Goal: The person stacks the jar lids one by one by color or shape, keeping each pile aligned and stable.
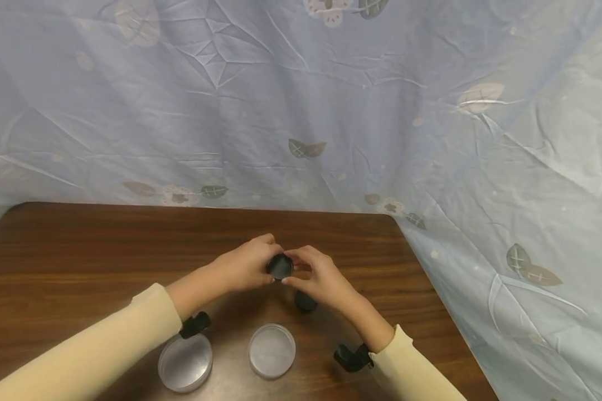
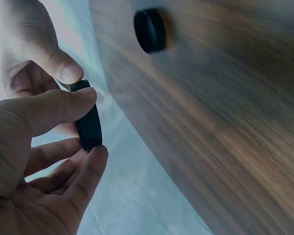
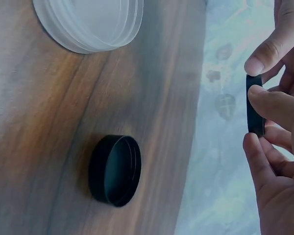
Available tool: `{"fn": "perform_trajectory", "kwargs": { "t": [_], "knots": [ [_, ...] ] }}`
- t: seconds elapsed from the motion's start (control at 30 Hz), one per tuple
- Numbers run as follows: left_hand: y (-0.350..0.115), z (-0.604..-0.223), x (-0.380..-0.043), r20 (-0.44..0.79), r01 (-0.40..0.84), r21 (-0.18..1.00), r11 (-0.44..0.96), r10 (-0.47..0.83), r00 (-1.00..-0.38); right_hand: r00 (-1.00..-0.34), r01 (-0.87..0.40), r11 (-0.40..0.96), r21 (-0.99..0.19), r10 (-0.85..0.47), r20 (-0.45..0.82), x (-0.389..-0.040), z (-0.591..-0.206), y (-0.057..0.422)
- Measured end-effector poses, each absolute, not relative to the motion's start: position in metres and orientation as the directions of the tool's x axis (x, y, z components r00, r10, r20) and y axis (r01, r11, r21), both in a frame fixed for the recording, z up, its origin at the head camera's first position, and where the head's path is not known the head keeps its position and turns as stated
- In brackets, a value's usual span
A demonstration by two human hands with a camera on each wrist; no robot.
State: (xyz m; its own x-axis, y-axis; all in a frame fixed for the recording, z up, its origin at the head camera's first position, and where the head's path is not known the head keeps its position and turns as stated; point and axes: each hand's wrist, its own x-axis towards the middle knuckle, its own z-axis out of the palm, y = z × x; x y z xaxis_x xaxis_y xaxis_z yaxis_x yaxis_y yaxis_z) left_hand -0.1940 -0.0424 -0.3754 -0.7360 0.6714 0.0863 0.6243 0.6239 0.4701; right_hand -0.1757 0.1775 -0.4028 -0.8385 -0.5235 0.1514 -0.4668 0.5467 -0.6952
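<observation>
A black round lid (image 1: 280, 267) is held up above the wooden table between both hands, its flat face showing in the head view. My left hand (image 1: 246, 265) grips it from the left, and my right hand (image 1: 323, 277) pinches its right side. In the left wrist view, the lid (image 2: 90, 120) appears nearly edge-on, with thumbs and fingertips on its rim. Below the right hand, a second black lid (image 1: 306, 302) rests on the table. Seen from the right wrist, this second lid (image 3: 115, 171) lies with its hollow side up.
Two clear round plastic containers stand near the table's front: a left container (image 1: 184, 365) beneath the left forearm, and a middle container (image 1: 272, 352). Behind the wooden table (image 1: 105, 239) hangs a patterned curtain (image 1: 261, 111), which continues down the right side.
</observation>
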Motion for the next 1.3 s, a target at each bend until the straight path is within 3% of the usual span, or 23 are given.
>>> {"fn": "perform_trajectory", "kwargs": {
  "t": [0.4,0.9,1.3],
  "knots": [
    [-0.009,-0.375,-0.173,0.044,0.633,0.472,0.613,0.701,-0.712,-0.872,-0.43,0.592,-0.681,-0.469,0.142,-0.142,-0.403,0.209],
    [0.044,-0.401,-0.153,-0.07,0.692,0.378,0.615,0.764,-0.641,-0.907,-0.396,0.663,-0.635,-0.392,0.157,-0.101,-0.44,0.255],
    [0.069,-0.414,-0.149,-0.115,0.751,0.285,0.596,0.799,-0.59,-0.942,-0.288,0.63,-0.721,-0.32,0.097,-0.078,-0.454,0.267]
  ]
}}
